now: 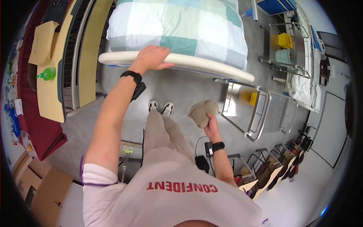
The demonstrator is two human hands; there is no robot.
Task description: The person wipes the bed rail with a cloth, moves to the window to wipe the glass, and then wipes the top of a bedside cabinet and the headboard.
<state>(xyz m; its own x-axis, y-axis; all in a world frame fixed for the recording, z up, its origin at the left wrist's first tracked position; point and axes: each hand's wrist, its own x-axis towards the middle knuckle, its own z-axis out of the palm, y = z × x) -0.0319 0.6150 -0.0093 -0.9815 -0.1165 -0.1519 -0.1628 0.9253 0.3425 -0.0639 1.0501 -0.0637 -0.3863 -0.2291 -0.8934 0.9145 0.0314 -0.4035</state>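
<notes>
My left hand (pixel 153 58) lies over the cream top edge of the bed's end board (pixel 204 63), its fingers curled over the far side and its thumb on the near side. Behind the board, a green, white and grey checked quilt (pixel 178 25) covers the bed. To the right, my right hand (pixel 211 127) grips a bunched beige-brown cloth (pixel 204 113) by its lower right side. The cloth is held above the grey floor, apart from the bed board. Part of its underside is hidden.
A metal trolley (pixel 262 113) stands close on the right; another holds a yellow container (pixel 285 40) and a pale bucket (pixel 283 56). Folding chairs (pixel 266 167) line the lower right. On the left are a wooden-topped cabinet (pixel 51 99) with a green bottle (pixel 48 73) and a red-covered table (pixel 34 119).
</notes>
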